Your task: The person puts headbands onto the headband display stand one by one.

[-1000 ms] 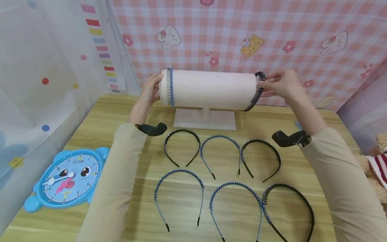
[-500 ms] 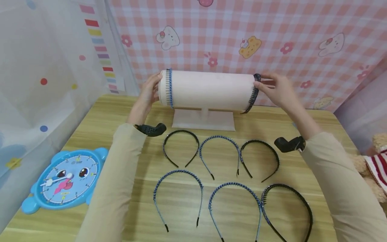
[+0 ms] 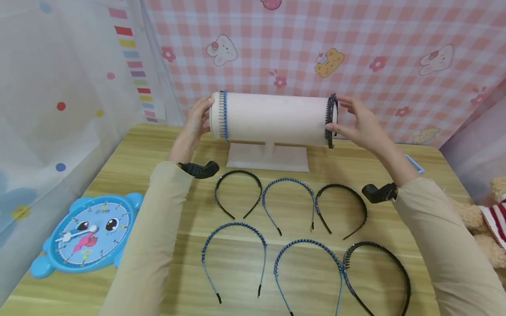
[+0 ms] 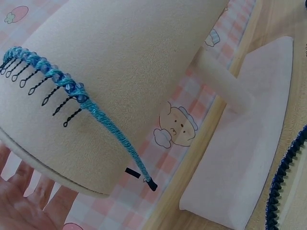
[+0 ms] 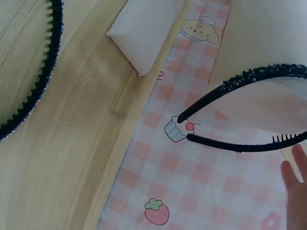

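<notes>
A pale padded cylinder stand (image 3: 276,118) lies horizontally on its post and flat base (image 3: 266,157). My left hand (image 3: 196,118) rests at its left end, thumb on the rim; the fingers (image 4: 36,199) look straight in the left wrist view. A blue beaded toothed headband (image 3: 225,116) sits around the cylinder near that end. At the right end, a black sparkly headband (image 3: 330,120) sits around the cylinder, its two ends hanging close together in the right wrist view. My right hand (image 3: 361,125) touches it with the thumb, the other fingers extended near the end.
Several headbands lie in two rows, among them a black headband (image 3: 258,184) and a blue headband (image 3: 235,224). A blue toy clock (image 3: 92,232) is at left, a plush toy (image 3: 490,228) at right. A checked cloth (image 3: 253,35) hangs behind the wooden table (image 3: 186,272).
The black headband has moved left onto the cylinder's right end and stands straighter. My right hand has followed it left, its thumb and fingers now spread apart. My left hand has stayed put.
</notes>
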Tool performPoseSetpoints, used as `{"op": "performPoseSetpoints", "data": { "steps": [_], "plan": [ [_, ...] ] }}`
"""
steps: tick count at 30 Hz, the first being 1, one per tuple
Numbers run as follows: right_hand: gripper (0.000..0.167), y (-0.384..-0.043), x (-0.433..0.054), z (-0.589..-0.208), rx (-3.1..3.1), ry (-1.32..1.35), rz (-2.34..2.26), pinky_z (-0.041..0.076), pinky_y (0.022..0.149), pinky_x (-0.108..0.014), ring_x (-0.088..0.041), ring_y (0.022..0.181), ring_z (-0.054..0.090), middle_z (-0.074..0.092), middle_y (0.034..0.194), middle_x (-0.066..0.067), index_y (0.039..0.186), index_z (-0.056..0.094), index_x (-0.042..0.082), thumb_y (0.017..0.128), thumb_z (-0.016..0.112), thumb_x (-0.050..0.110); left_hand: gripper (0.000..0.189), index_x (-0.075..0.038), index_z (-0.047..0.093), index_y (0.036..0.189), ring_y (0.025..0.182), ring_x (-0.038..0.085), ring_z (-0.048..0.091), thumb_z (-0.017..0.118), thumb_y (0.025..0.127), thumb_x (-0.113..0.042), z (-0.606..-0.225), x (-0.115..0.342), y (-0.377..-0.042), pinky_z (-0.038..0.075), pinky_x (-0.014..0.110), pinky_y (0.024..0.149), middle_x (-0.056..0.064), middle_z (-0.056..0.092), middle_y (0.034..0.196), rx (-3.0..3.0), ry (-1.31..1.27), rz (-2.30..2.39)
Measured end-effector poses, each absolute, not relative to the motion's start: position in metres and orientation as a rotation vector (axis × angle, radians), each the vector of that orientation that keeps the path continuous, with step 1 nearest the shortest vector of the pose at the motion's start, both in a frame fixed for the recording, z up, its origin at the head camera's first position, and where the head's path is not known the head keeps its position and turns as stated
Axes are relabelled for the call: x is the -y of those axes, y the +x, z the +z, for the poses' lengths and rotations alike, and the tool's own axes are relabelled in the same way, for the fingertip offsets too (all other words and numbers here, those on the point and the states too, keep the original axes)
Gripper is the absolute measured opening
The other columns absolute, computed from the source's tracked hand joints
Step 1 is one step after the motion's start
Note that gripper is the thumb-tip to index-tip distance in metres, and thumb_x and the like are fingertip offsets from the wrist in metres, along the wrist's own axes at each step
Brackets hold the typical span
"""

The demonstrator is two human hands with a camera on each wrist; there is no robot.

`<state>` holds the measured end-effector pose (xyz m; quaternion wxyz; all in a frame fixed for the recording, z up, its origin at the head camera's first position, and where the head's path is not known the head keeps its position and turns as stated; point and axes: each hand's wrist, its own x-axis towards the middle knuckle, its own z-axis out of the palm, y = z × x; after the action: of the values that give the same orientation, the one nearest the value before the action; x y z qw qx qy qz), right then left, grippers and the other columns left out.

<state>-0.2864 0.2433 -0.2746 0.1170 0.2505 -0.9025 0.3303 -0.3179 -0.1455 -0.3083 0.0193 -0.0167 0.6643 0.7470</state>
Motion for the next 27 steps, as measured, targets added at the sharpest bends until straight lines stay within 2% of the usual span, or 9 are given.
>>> {"op": "performPoseSetpoints", "data": {
  "steps": [4,7,13,16,22,27],
  "plan": [
    [0.078,-0.289,-0.247,-0.27,2.724,0.791,1.012,0.021,0.11,-0.054,-0.041,0.134,0.026,0.025,0.147,-0.021,0.147,0.016,0.014,0.085,0.064,0.016,0.051,-0.026,0.042,0.135,0.132,0.017,0.036,0.051,0.088,-0.042,-0.308,0.144,-0.318,0.032,0.042,0.106,-0.003,0.041,0.143,-2.051,-0.055,2.32],
    [0.073,-0.29,-0.251,-0.265,2.79,0.827,0.999,0.018,0.11,-0.057,-0.041,0.136,0.02,0.021,0.15,-0.019,0.146,0.019,0.016,0.087,0.062,0.019,0.052,-0.026,0.041,0.136,0.133,0.018,0.036,0.051,0.088,-0.042,-0.307,0.142,-0.319,0.032,0.042,0.106,-0.003,0.04,0.143,-2.061,-0.05,2.313],
    [0.088,-0.288,-0.256,-0.261,2.922,0.746,1.037,0.012,0.108,-0.062,-0.041,0.139,0.01,0.009,0.154,-0.015,0.147,0.012,0.025,0.08,0.07,0.026,0.054,-0.025,0.038,0.138,0.135,0.018,0.033,0.05,0.088,-0.043,-0.307,0.141,-0.319,0.03,0.043,0.108,-0.002,0.038,0.145,-2.068,-0.038,2.295],
    [0.096,-0.288,-0.257,-0.26,2.955,0.713,1.054,0.011,0.108,-0.062,-0.039,0.14,0.007,0.008,0.154,-0.013,0.148,0.01,0.023,0.076,0.074,0.025,0.053,-0.025,0.04,0.137,0.133,0.018,0.034,0.051,0.088,-0.042,-0.306,0.139,-0.318,0.031,0.043,0.107,-0.002,0.038,0.144,-2.052,-0.047,2.306],
    [0.096,-0.287,-0.26,-0.259,2.944,0.707,1.084,0.009,0.111,-0.058,-0.033,0.141,0.007,0.014,0.153,-0.012,0.146,0.013,0.013,0.074,0.076,0.021,0.051,-0.025,0.043,0.135,0.131,0.017,0.037,0.051,0.088,-0.042,-0.304,0.135,-0.318,0.033,0.042,0.106,-0.003,0.041,0.143,-2.019,-0.059,2.318],
    [0.091,-0.291,-0.259,-0.259,2.841,0.831,1.02,0.013,0.111,-0.057,-0.037,0.138,0.016,0.024,0.148,-0.019,0.14,0.022,0.004,0.07,0.079,0.013,0.052,-0.026,0.041,0.136,0.132,0.017,0.036,0.05,0.088,-0.042,-0.302,0.134,-0.317,0.033,0.042,0.106,-0.004,0.04,0.143,-2.043,-0.041,2.309]
  ]
}}
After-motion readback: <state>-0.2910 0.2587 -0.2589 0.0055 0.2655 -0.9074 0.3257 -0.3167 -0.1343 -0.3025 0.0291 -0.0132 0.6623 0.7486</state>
